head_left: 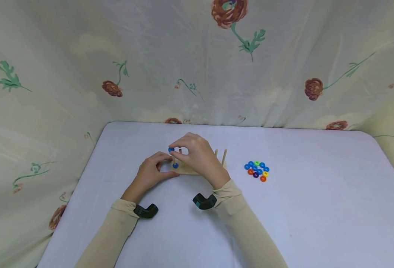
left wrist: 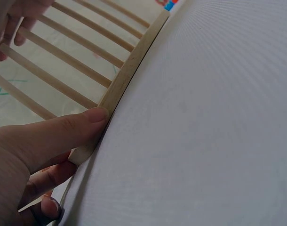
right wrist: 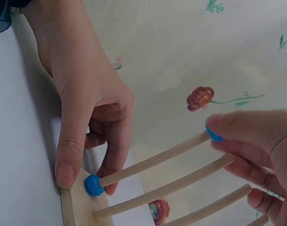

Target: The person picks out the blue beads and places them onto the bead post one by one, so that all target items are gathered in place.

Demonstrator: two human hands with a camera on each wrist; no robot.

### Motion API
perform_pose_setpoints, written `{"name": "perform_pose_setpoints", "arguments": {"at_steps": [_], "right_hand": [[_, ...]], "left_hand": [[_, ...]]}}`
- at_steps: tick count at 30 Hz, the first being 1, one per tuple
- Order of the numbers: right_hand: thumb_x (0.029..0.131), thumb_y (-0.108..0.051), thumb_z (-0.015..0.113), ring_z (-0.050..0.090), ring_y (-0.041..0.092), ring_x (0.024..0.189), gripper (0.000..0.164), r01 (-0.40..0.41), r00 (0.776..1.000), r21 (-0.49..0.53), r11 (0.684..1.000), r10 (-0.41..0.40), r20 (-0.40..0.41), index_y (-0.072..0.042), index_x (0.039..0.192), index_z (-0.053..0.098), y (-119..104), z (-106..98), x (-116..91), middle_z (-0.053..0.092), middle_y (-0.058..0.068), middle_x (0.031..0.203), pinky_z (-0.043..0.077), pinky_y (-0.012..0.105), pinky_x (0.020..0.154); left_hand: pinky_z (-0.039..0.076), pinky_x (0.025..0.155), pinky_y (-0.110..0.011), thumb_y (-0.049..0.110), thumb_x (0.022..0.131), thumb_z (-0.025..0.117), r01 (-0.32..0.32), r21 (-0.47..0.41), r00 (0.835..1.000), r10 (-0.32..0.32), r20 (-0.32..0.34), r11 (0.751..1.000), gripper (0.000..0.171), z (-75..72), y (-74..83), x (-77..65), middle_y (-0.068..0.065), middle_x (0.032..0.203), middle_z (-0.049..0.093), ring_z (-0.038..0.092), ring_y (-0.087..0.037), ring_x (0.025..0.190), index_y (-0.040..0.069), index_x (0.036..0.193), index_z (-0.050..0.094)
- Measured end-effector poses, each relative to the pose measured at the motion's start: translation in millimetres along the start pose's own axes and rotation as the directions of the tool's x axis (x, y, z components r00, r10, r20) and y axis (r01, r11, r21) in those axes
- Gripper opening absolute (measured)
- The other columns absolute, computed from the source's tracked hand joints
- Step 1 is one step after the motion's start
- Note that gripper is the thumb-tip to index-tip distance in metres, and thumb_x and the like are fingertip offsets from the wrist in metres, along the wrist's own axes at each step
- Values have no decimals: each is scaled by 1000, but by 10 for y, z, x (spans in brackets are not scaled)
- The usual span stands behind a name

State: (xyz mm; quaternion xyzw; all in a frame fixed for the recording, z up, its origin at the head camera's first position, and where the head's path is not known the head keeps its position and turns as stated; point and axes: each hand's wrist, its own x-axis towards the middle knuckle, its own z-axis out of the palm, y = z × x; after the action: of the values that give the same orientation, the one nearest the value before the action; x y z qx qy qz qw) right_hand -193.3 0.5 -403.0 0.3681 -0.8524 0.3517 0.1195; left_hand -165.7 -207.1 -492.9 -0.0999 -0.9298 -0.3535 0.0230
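Note:
A wooden base with upright pegs [head_left: 188,171] stands on the table. My left hand [head_left: 149,172] grips its left end; in the left wrist view the thumb [left wrist: 70,127] lies along the front edge and fingers reach behind. My right hand [head_left: 198,154] pinches a blue ring [right wrist: 213,133] between thumb and index finger at the top of the leftmost peg [right wrist: 157,159]. Whether the ring is around the tip or just touching it, I cannot tell. Another blue ring [right wrist: 93,185] sits at the bottom of that same peg. My right hand hides part of the other pegs in the head view.
Right of the base lies a loose group of blue, orange, yellow, green and purple rings [head_left: 255,175] on the white-covered table [head_left: 317,193]. A flowered curtain [head_left: 170,56] hangs behind the table. A dark wrist device [head_left: 205,201] sits at each cuff.

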Motion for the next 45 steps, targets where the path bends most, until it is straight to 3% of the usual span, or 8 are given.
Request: {"name": "perform_pose_setpoints", "arguments": {"at_steps": [6, 11, 30, 45], "right_hand": [[87, -26, 85, 68, 19, 117, 42, 60, 996, 12, 998, -59, -71, -12, 125, 75, 12, 0, -1, 74, 3, 128, 56, 35, 98], [88, -27, 85, 68, 19, 117, 41, 86, 991, 28, 996, -82, -102, -11, 124, 76, 12, -10, 0, 75, 4, 127, 56, 36, 99], [90, -27, 82, 70, 18, 114, 32, 72, 993, 32, 997, -69, -94, -11, 118, 78, 23, -55, 9, 77, 1, 119, 56, 35, 96], [89, -23, 84, 71, 21, 113, 34, 19, 994, 28, 999, -16, -106, -11, 120, 78, 144, -345, -110, 78, 4, 116, 57, 39, 98]], "left_hand": [[33, 61, -25, 37, 75, 93, -9, -5, 1000, 9, -14, 1000, 60, -3, 6, -8, 0, 95, 61, 42, -13, 70, 16, 128, 73], [33, 61, -25, 37, 75, 93, -15, 0, 1000, 15, -19, 1000, 62, -4, 0, -9, 0, 94, 61, 42, -13, 69, 16, 130, 72], [34, 62, -25, 36, 75, 93, -21, -6, 1000, 21, -14, 1000, 55, -7, 7, 0, -1, 106, 67, 43, -12, 70, 15, 122, 74], [36, 63, -24, 36, 75, 94, 12, -17, 1000, -12, 0, 1000, 55, 7, 7, 10, -1, 110, 68, 45, -13, 72, 14, 122, 75]]}}
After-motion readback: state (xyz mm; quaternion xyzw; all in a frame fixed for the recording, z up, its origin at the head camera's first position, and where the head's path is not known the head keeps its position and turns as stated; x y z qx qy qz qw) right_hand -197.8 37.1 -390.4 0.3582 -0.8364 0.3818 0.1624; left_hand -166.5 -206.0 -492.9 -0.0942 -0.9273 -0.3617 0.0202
